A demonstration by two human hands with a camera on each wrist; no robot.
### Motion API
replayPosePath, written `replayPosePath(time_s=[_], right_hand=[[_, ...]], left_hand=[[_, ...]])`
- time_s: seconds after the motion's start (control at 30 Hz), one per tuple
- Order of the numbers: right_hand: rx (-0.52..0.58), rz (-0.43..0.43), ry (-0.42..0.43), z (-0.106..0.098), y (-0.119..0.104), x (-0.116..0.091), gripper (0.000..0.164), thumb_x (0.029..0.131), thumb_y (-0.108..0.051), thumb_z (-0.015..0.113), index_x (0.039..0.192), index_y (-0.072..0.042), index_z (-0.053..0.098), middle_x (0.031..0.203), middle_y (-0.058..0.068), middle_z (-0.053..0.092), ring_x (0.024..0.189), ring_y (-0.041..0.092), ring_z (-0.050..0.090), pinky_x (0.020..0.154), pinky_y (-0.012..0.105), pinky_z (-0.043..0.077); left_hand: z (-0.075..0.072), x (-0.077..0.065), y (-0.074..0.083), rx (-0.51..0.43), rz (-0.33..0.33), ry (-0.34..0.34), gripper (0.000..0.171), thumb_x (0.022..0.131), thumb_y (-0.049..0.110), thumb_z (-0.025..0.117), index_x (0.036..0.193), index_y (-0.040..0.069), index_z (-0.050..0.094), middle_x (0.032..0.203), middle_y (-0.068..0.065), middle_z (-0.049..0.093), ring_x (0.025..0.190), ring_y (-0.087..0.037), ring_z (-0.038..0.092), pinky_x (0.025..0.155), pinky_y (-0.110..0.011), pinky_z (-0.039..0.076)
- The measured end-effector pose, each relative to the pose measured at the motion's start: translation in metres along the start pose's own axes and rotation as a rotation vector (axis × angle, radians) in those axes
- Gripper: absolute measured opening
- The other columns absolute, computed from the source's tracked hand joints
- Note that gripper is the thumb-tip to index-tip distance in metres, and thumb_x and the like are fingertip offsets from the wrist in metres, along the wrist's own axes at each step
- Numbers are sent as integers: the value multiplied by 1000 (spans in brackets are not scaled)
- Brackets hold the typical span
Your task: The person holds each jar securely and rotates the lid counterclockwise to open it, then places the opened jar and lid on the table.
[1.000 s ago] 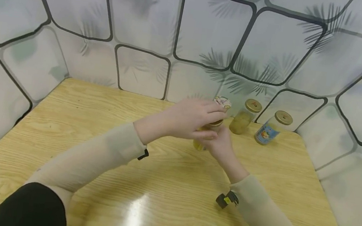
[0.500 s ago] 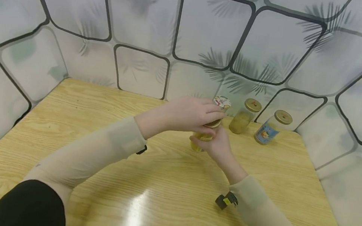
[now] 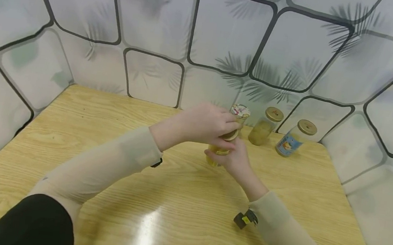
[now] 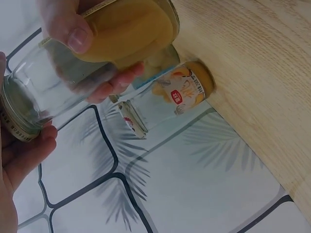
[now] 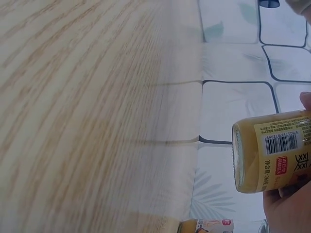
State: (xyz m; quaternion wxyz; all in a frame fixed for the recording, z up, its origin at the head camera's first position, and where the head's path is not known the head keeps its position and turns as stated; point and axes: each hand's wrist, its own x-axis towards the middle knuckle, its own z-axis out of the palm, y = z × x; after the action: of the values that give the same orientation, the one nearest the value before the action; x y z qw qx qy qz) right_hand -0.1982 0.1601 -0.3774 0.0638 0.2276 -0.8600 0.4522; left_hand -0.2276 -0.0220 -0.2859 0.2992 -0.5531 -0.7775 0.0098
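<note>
A glass jar (image 3: 212, 161) with a yellow filling and a gold lid (image 3: 231, 135) is between both hands. My right hand (image 3: 237, 160) grips its body, thumb and fingers round the glass. From above, my left hand (image 3: 207, 124) holds the lid, fingers curled over its far side and thumb along the near side. The left wrist view shows the jar (image 4: 131, 31) tilted, with left fingertips (image 4: 39, 154) at the lid's rim (image 4: 19, 128). A yellow label with a barcode faces the right wrist view on the jar (image 5: 272, 150), whose base is clear of the table.
Just behind the hands stands a jar with a patterned white lid (image 3: 241, 111). To its right are a gold-lidded jar (image 3: 262, 130) and a blue-labelled jar (image 3: 290, 144). A patterned wall covering (image 3: 154, 76) rises behind the wooden table (image 3: 179, 202).
The held jar has shifted slightly left and toward me, and my right thumb now shows across its front. My left hand has stayed over the lid, moving only a little.
</note>
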Motion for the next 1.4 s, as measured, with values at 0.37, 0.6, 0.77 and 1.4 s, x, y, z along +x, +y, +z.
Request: replayPosePath(time_s=[0.37, 0.6, 0.77, 1.4], right_hand=[[26, 24, -8, -2, 1, 0, 42, 86, -1, 85, 123, 2, 65, 119, 20, 72, 99, 19, 64, 90, 35, 55], [64, 94, -24, -6, 2, -1, 44, 89, -3, 82, 129, 1, 65, 127, 20, 71, 110, 29, 66, 95, 44, 55], [99, 122, -12, -8, 3, -3, 51, 89, -5, 82, 136, -1, 65, 130, 19, 71, 112, 28, 65, 96, 45, 54], [101, 223, 6, -12, 7, -1, 75, 88, -9, 86, 153, -6, 50, 154, 17, 58, 141, 37, 54, 120, 58, 41]], left_hand=[[-6, 5, 6, -29, -133, -95, 57, 94, 66, 69, 110, 12, 77, 96, 0, 79, 79, -16, 72, 67, -31, 59], [-11, -3, 2, -169, -92, -160, 64, 100, 49, 69, 144, 2, 63, 140, -13, 71, 124, -29, 72, 103, -42, 60], [-10, -9, -5, -305, -77, -182, 58, 102, 33, 66, 149, 1, 58, 149, -14, 65, 137, -31, 64, 115, -44, 52], [-12, -4, 1, -282, -166, -140, 39, 101, 38, 72, 128, 9, 74, 139, -11, 72, 112, -23, 77, 87, -39, 64]])
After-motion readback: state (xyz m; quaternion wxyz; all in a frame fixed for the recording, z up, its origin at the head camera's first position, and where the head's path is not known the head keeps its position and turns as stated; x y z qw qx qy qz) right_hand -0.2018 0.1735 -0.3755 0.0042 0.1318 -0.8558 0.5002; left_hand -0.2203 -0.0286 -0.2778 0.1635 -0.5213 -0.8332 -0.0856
